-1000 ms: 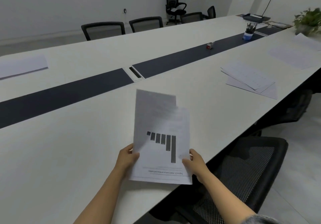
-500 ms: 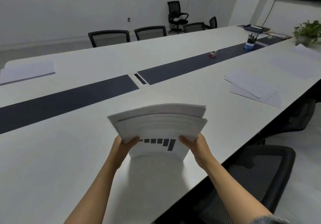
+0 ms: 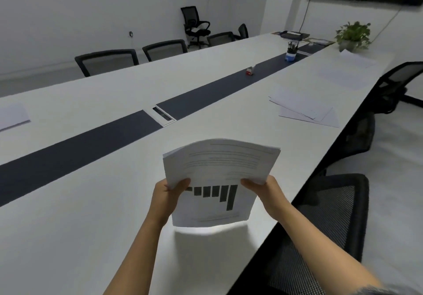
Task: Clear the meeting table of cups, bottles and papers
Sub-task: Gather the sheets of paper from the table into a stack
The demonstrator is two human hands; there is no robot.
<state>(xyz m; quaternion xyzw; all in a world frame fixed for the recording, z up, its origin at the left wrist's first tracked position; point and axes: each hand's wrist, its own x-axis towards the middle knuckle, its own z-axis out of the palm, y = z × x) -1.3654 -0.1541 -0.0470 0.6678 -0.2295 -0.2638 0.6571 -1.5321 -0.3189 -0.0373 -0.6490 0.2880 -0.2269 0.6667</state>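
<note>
Head view, the only one I have.

- Left hand: I see it gripping the left edge of the stack of papers, thumb on the near face, fingers curled behind.
- Right hand: it grips the right edge of the same stack in the same way, level with the left.
- Stack of papers: held upright between both hands over the near half of the table, close to its near edge. The upper half bends over. A black bar chart shows on the front sheet. I cannot tell whether the lower edge touches the tabletop.
- Loose sheets: several overlapping pages lying flat on the table, to the right and beyond the stack, well apart from it.
- Farther sheets: flat on the table beyond those, towards the plant.
- Single sheet: flat on the far half of the table, at the left edge of my view.
- Dark strip: runs down the middle of the table; on it I note a cable hatch, a small red and white object and a pen cup.
- Near chair: black mesh, beside the table's near edge, to the right of the right arm.
- Far chairs: pushed in along the opposite side.
</note>
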